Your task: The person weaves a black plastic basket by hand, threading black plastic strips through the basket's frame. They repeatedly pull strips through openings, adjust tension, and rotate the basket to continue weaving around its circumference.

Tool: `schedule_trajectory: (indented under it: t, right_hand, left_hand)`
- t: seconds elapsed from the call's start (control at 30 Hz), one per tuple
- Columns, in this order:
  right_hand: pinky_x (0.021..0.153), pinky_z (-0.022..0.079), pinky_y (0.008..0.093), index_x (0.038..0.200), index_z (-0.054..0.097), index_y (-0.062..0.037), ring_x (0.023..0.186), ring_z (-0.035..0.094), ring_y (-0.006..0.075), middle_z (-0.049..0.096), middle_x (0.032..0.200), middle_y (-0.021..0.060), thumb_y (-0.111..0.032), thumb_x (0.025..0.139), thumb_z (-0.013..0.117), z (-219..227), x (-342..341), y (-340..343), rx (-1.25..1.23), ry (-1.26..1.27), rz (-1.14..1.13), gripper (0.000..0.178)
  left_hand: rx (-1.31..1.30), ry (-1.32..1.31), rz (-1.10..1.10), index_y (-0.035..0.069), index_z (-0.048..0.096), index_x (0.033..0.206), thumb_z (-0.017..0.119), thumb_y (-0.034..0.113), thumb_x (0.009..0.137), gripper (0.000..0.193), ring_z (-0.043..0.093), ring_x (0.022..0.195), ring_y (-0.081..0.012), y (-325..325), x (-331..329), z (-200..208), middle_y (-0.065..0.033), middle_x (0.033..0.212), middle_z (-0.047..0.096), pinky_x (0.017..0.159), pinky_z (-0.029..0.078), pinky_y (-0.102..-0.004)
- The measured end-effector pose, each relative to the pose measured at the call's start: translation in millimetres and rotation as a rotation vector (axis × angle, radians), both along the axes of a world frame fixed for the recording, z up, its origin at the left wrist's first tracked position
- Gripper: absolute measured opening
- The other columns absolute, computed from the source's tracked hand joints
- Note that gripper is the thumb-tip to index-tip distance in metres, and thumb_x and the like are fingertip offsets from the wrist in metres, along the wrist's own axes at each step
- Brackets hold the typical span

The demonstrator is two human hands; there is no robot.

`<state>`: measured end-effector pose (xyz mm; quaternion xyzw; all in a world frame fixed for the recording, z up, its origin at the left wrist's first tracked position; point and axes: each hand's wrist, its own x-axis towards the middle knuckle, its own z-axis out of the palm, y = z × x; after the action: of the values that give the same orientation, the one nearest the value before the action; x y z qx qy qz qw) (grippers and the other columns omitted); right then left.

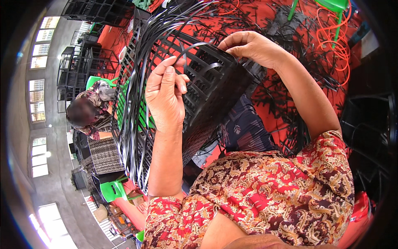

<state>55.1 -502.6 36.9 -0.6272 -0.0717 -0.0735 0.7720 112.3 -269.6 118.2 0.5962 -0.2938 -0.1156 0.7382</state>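
A black woven panel (215, 95) stands tilted in front of me, its open lattice side bristling with long loose flat black strips (139, 83) that fan out to the left. My left hand (165, 89) is raised over the lattice, thumb and index finger pinched at a thin black strip (183, 52); the grip point is partly hidden by the fingers. At the panel's upper edge, my right hand (251, 47) has its thumb and fingers closed, with a strip curving up to the fingertips. What exactly lies between them is mostly hidden.
Black strip scraps (290, 54) litter the red floor. An orange hose (338, 45) coils beside a green stool (335, 5) at the upper right. On the left, another person (89, 108) works near a dark woven piece (105, 155); a green chair (112, 191) stands below.
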Motion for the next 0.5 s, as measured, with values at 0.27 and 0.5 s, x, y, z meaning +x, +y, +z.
schedule_trajectory:
  t: [0.27, 0.5]
  right_hand:
    - [0.086, 0.045, 0.0243, 0.118, 0.059, -0.0028, 0.096, 0.058, 0.0104, 0.064, 0.108, 0.0032, -0.014, 0.086, 0.063, -5, -2, 3, 0.114, -0.026, 0.060, 0.034]
    - [0.089, 0.045, 0.0249, 0.120, 0.059, -0.0061, 0.099, 0.059, 0.0099, 0.064, 0.109, 0.0013, -0.022, 0.088, 0.062, -13, 0, 14, 0.226, 0.039, 0.021, 0.036]
  left_hand:
    - [0.050, -0.045, -0.013, -0.001, 0.063, 0.106, 0.052, 0.003, 0.092, 0.018, 0.045, 0.051, -0.0040, 3, -4, -2, -0.0060, 0.083, 0.063, 0.052, 0.042, -0.0184]
    - [0.547, -0.079, 0.039, 0.001, 0.066, 0.103, 0.063, 0.015, 0.088, 0.021, 0.045, 0.049, -0.0014, -3, -8, 15, 0.0035, 0.069, 0.058, 0.046, 0.038, -0.0165]
